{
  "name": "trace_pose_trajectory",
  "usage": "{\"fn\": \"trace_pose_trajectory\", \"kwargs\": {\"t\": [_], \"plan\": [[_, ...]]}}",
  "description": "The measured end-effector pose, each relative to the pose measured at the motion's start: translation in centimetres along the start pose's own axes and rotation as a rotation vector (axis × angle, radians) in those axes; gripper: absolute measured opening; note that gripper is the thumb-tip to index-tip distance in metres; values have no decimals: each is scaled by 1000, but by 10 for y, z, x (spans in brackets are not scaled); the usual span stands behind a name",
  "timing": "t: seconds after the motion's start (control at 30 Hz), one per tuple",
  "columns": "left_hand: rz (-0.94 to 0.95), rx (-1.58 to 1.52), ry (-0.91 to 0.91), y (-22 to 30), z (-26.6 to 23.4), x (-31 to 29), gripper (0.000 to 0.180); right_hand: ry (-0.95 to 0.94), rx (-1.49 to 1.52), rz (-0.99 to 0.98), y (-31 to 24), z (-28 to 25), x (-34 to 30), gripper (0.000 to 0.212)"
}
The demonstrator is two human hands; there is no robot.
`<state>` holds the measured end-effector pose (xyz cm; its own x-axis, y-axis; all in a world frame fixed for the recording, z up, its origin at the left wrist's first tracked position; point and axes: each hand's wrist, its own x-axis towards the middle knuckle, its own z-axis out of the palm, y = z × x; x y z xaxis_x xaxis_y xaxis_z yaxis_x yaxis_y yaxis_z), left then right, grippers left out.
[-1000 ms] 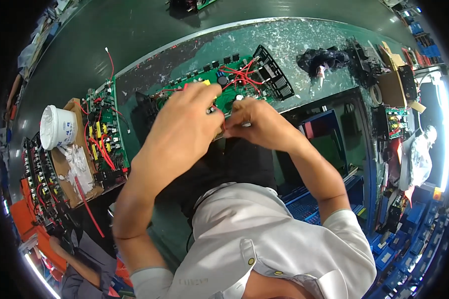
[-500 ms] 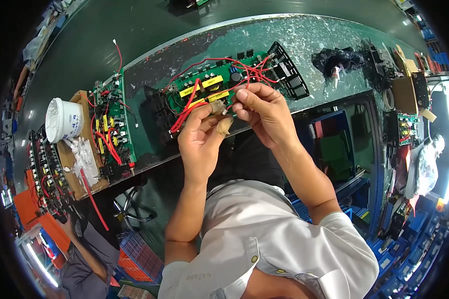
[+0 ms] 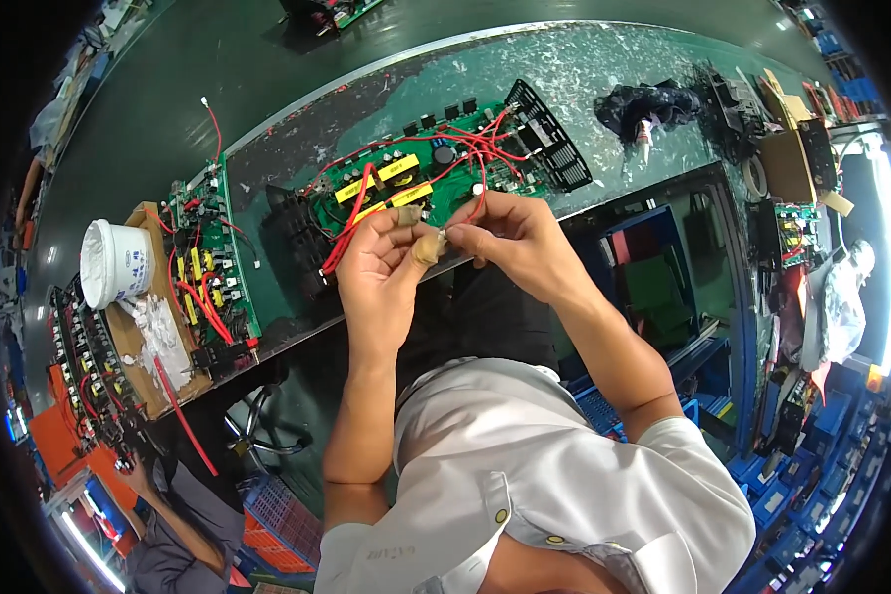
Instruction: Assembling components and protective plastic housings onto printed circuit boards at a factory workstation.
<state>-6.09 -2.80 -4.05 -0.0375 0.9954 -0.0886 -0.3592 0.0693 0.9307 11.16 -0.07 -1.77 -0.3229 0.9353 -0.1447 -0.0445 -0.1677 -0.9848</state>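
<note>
Both of my hands meet over the near edge of a green circuit board [image 3: 455, 181]. My left hand [image 3: 378, 272], with tan covers on its thumb and index fingertips, pinches the end of a thin red wire. My right hand [image 3: 513, 241] closes finger and thumb on the same red wire [image 3: 481, 203], its fingertips against the left thumb. The wire's tip is mostly hidden between the fingers. On the board sit yellow-wrapped transformers [image 3: 391, 178], thick red leads [image 3: 358, 213] and tangled red wires [image 3: 480, 146]. A black slotted end plate [image 3: 552, 136] stands at its right.
A second wired board [image 3: 208, 272] lies left, beside a cardboard tray [image 3: 129, 332] and a white tub [image 3: 119, 262]. Black plastic [image 3: 648, 107] lies at the right of the bench [image 3: 525, 59]. A co-worker's arm [image 3: 183, 525] shows at the lower left. Blue bins [image 3: 812, 505] stand at the lower right.
My hands have drawn closer, right fingertips now meeting the left thumb. The white wire end seen between them is now covered. The whole bench view has shifted slightly left.
</note>
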Motion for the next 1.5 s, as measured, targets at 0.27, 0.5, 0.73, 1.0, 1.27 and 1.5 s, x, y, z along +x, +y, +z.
{"fn": "trace_pose_trajectory", "kwargs": {"t": [0.27,0.5,0.73,1.0,1.27,1.5], "plan": [[497,667,-117,-28,9,1,28,437,-555,-55,10,-39,1,18],[629,733,-124,-38,5,1,27,531,-792,-117,25,-41,7,19],[649,735,-128,-41,1,1,30,558,-911,-49,16,-30,10,21],[633,709,-140,-41,0,2,28,510,-1081,52,4,-22,15,19],[582,662,-177,-18,2,-4,25,424,-1207,66,0,-22,27,19],[489,727,29,109,16,76,33,474,-1064,-28,6,-52,15,16]]}}
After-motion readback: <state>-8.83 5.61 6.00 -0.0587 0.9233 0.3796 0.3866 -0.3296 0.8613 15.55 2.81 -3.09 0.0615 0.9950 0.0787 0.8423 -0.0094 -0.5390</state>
